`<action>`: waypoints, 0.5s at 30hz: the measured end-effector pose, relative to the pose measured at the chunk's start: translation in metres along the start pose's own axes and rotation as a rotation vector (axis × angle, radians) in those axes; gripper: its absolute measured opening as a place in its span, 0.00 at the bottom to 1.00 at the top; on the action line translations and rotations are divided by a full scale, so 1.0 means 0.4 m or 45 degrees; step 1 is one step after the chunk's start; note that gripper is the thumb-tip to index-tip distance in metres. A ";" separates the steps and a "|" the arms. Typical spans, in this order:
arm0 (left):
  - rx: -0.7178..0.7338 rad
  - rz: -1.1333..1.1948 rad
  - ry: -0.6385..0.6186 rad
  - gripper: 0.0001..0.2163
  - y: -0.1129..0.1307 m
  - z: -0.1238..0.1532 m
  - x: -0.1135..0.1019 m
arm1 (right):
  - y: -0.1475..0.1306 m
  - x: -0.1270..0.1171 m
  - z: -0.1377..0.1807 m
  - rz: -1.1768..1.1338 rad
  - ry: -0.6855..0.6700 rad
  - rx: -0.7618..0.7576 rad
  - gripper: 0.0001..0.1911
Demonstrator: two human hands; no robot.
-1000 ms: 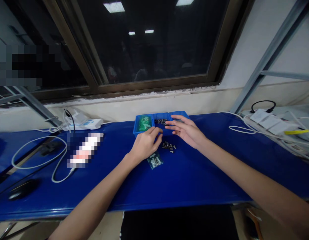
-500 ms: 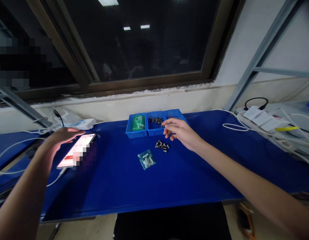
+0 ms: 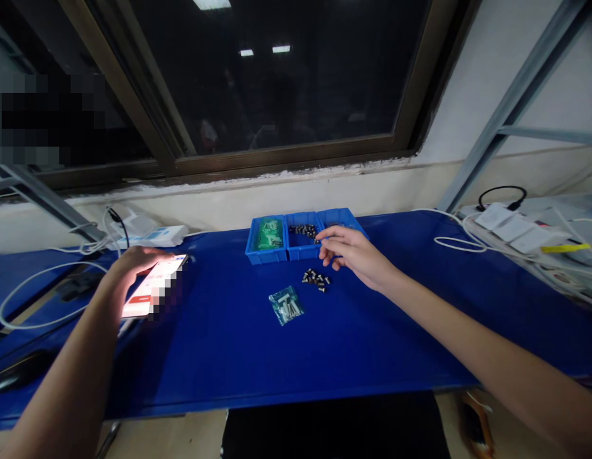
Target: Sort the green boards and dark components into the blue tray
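My left hand [image 3: 139, 260] reaches over a lit phone [image 3: 155, 284] at the left of the table, fingers stretched along its far left edge. Whether they press the screen I cannot tell. My right hand [image 3: 351, 255] hovers by the front of the blue bins, thumb and index finger close together, the other fingers loosely curled; anything in the pinch is too small to make out. Just below it lies a small pile of dark screws [image 3: 315, 279]. The middle bin [image 3: 300, 252] holds more dark screws. A clear bag of pale, silvery parts [image 3: 286, 305] lies nearer me.
The left bin [image 3: 266, 256] contains green-tinted bags, and the right bin [image 3: 341, 215] is partly behind my hand. White adapters [image 3: 506, 220] and cables crowd the right side. A black mouse [image 3: 21, 371] sits at the left. The wall and window stand behind the table [image 3: 258, 363].
The whole view has shifted slightly, so things appear a little further right. My left hand has moved a little further over the phone. My right hand keeps its pose near the bins.
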State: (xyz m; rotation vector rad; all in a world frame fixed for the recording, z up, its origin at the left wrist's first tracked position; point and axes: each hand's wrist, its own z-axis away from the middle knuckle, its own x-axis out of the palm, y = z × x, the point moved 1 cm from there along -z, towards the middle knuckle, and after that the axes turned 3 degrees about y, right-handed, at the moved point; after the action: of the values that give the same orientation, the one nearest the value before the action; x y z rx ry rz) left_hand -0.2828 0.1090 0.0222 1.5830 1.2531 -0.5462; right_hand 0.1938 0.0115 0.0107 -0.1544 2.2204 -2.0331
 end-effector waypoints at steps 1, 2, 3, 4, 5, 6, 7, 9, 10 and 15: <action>-0.085 -0.042 -0.079 0.11 -0.012 -0.005 0.006 | 0.001 0.000 0.000 -0.005 -0.004 -0.004 0.06; -0.169 -0.084 -0.145 0.07 -0.023 -0.009 0.010 | 0.002 0.001 -0.001 -0.011 -0.005 -0.007 0.06; -0.233 -0.119 -0.181 0.04 -0.032 -0.012 0.013 | 0.003 0.001 -0.001 -0.015 -0.004 -0.007 0.06; -0.264 -0.142 -0.182 0.01 -0.038 -0.014 0.014 | 0.003 0.001 -0.001 -0.018 -0.002 -0.006 0.06; -0.287 -0.163 -0.181 0.01 -0.042 -0.015 0.015 | 0.004 0.002 -0.002 -0.020 0.000 -0.003 0.06; -0.304 -0.178 -0.176 0.02 -0.045 -0.015 0.015 | 0.004 0.003 -0.002 -0.020 0.001 -0.001 0.06; -0.318 -0.186 -0.174 0.02 -0.047 -0.014 0.015 | 0.004 0.003 -0.002 -0.019 0.001 0.001 0.06; -0.340 -0.180 -0.187 0.05 -0.050 -0.009 0.017 | 0.003 0.005 -0.001 -0.015 -0.002 0.006 0.06; -0.346 -0.169 -0.204 0.08 -0.052 -0.006 0.019 | 0.002 0.005 0.000 -0.013 -0.002 0.013 0.06; -0.353 -0.135 -0.275 0.14 -0.071 -0.008 0.032 | -0.001 0.007 0.004 -0.006 -0.006 0.029 0.05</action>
State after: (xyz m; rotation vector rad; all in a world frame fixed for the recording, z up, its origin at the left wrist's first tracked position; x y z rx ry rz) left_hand -0.3045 0.1166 0.0010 1.1999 1.1963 -0.5679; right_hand 0.1913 0.0093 0.0108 -0.1615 2.1950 -2.0576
